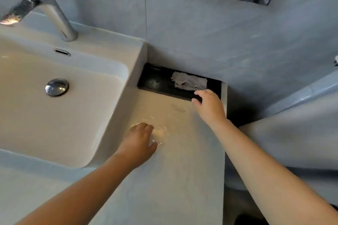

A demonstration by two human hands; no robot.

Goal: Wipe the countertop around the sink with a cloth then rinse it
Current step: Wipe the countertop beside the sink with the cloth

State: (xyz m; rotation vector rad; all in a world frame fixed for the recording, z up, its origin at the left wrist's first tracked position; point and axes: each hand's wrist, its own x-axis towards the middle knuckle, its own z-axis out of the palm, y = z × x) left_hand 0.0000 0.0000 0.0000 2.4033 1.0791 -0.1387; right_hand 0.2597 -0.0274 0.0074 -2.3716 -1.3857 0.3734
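A crumpled, pale cloth [189, 82] lies inside the black recess [157, 83].

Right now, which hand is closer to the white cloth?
Right. The right hand is at the edge of the black slot, beside the cloth; the left hand rests on the counter by the sink.

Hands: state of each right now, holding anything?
Left hand: open, palm down on the countertop, holding nothing.
Right hand: open, fingers at the edge of the black recess, beside the cloth, not gripping it.
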